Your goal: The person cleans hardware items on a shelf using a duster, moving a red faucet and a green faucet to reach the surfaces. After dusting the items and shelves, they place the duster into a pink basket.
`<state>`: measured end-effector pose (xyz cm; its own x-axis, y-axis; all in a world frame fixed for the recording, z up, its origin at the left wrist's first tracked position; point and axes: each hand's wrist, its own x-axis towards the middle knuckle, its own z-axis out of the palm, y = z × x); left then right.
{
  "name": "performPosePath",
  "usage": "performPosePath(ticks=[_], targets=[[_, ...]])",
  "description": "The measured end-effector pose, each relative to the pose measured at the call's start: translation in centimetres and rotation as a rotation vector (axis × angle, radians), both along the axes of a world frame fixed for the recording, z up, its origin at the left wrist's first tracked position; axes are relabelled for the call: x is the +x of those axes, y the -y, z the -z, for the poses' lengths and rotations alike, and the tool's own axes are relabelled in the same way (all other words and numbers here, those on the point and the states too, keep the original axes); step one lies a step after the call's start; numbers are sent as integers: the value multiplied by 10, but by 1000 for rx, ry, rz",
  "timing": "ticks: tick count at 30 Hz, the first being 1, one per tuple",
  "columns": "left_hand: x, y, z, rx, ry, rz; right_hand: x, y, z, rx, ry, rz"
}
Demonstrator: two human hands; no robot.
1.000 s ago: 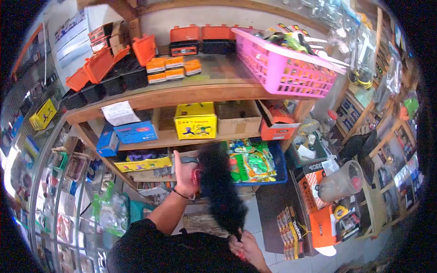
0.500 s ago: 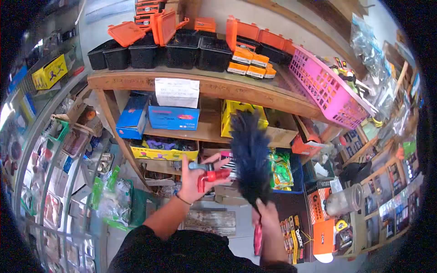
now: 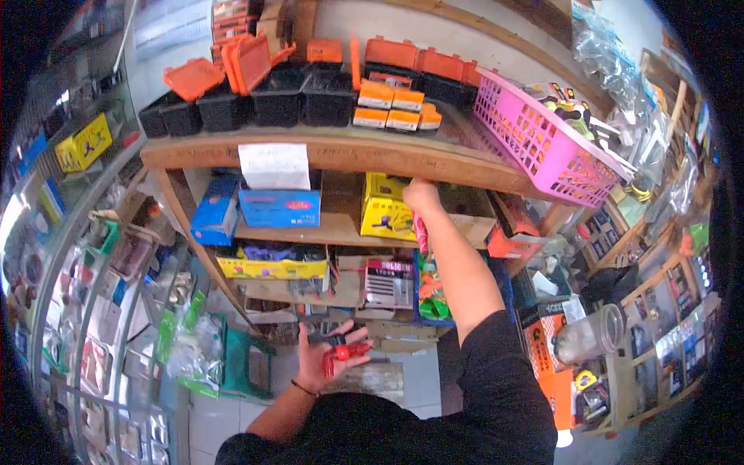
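Note:
My right hand [image 3: 420,198] is closed round a feather duster by its pinkish-red handle [image 3: 419,230], reaching to the middle shelf just under the wooden top edge. The dark feathers are hidden in the shelf. Beside that hand stands a yellow printed box [image 3: 385,208]. Lower down, my left hand [image 3: 314,366] is palm up with its fingers spread. Lying across it are a small red plastic piece [image 3: 343,354] and a dark grey one [image 3: 326,339], whose exact kind I cannot make out.
Black bins [image 3: 277,99] with orange lids, small orange boxes [image 3: 387,118] and a pink basket [image 3: 527,139] line the shelf top. Blue boxes [image 3: 280,208] sit below. A green stool [image 3: 248,364] is at left, a clear jar [image 3: 593,337] at right.
My right hand has moved up and forward, taking the duster from in front of the shelves into the middle shelf. My left hand has dropped lower, still bearing the small pieces.

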<state>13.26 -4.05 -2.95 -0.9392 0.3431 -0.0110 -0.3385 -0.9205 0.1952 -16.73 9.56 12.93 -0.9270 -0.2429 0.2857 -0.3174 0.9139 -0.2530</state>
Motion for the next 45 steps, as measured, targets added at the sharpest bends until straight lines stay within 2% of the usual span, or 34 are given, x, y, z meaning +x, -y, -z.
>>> performPosePath(ticks=[2,4,6,12,13,15,18,21,24,26,28,30,31,32,34,35,37,38,39,40,41,43,45], targets=[[5,4,-3,-42,63,-34,-15,15,0,10,-28,106],[7,9,10,-97,67,-71,-34,17,17,-17,-275,-47],[10,7,16,-116,85,-86,-47,19,19,-11,-295,-98],[4,-13,6,-133,165,-88,-38,2,-1,-191,53,-365],[2,-16,6,-118,173,-90,-22,-6,-6,-225,119,-364],[-4,-18,10,-118,188,-90,33,-30,-27,-159,108,-123],[-18,-25,13,-153,195,-70,87,-78,7,-532,-395,-367],[-61,-50,-8,-203,144,36,141,-115,39,-714,-124,-486],[-105,-89,-28,-268,82,179,174,-134,73,-526,-9,-521],[-125,-119,-35,-314,49,237,178,-148,95,-547,45,-468],[-143,-152,-43,-476,-32,411,177,-170,112,-560,78,-431],[-155,-190,-57,-757,-113,522,177,-198,125,-645,113,-211],[-165,-201,-45,-719,-118,407,177,-209,132,-915,262,-144],[-173,-206,-35,-719,-116,396,177,-222,133,-912,264,-154],[-198,-217,-48,-1836,-712,-288,174,-246,130,-1219,344,-61],[-210,-222,-59,-2001,-867,-600,171,-255,130,-1166,290,-73],[-235,-229,-93,-2189,-900,-864,167,-267,130,-1195,321,-94],[-252,-229,-100,-2192,-892,-854,167,-270,131,-1223,359,-116],[-267,-227,-105,-2344,-959,-1000,166,-271,132,-1223,373,-113],[-276,-223,-106,-2495,-1025,-1148,164,-268,133,-1347,429,-134],[-283,-219,-98,-2507,-1015,-1130,165,-265,134,-1473,485,-155],[-292,-212,-87,-2753,-901,-813,169,-259,145,-1515,490,-176],[-287,-207,-80,-2715,-971,-837,171,-254,145,-1560,490,-197]])
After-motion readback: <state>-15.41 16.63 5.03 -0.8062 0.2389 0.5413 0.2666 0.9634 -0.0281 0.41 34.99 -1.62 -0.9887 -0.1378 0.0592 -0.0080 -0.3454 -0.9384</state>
